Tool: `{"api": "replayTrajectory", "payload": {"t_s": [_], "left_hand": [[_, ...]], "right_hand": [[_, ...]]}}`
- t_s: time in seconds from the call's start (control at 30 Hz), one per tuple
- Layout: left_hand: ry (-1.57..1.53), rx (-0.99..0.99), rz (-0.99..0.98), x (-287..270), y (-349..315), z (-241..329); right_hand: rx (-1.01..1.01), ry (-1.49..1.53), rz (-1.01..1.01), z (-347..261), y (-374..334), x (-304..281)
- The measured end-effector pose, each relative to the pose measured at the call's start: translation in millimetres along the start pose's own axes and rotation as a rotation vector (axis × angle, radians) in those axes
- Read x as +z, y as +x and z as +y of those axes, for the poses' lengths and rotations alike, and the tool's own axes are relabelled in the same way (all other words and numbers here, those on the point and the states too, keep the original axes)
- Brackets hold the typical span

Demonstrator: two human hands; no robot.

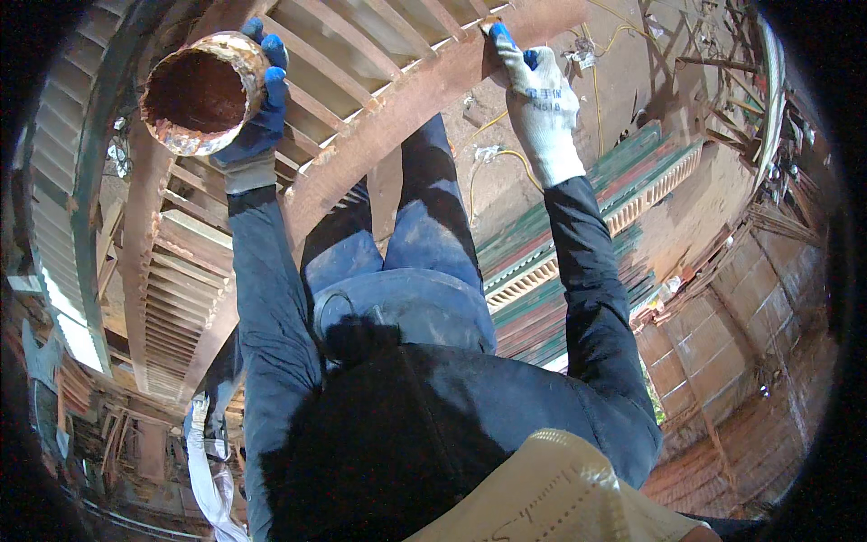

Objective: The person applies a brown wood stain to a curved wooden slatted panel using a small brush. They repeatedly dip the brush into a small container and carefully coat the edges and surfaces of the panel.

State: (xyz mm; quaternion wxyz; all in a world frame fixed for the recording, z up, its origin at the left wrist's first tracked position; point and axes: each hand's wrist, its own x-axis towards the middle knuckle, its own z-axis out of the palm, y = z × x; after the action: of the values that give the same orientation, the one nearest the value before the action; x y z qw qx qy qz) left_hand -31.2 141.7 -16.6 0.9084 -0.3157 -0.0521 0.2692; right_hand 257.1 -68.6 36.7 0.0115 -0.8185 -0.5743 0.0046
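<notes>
A round, paint-crusted can with a reddish-brown inside is at the upper left. My left hand, in a blue-coated glove, grips it by its right side with the fingers curled round the wall. In front of me a brown louvered panel slants across the view, its slats running away from a wide edge board. My right hand, in a white knit glove with blue fingertips, is closed at the far right end of that board. A small brownish bit shows at its fingertips; what it belongs to is hidden.
Another brown louvered frame stands at left, beside a green louvered one. Green and red-brown slatted pieces lie on the ground at right. A yellow cord trails there. At lower left, another person's white sleeve shows.
</notes>
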Motion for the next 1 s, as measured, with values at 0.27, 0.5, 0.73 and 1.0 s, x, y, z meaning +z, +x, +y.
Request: {"api": "replayTrajectory", "payload": {"t_s": [0.27,0.5,0.73,1.0], "left_hand": [[0.03,-0.009,-0.032,2.3,2.3,-3.6],[0.044,-0.006,-0.033,4.2,1.2,-3.1],[0.053,0.002,-0.025,6.5,-0.6,-5.8],[0.079,-0.007,-0.069,1.8,1.6,-1.8]], "right_hand": [[0.0,0.046,-0.023,3.8,15.9,-14.4],[0.05,0.087,-0.042,8.9,22.5,-25.0],[0.071,0.104,-0.124,4.3,11.5,-24.8],[0.024,0.035,-0.14,2.3,10.9,-25.3]]}}
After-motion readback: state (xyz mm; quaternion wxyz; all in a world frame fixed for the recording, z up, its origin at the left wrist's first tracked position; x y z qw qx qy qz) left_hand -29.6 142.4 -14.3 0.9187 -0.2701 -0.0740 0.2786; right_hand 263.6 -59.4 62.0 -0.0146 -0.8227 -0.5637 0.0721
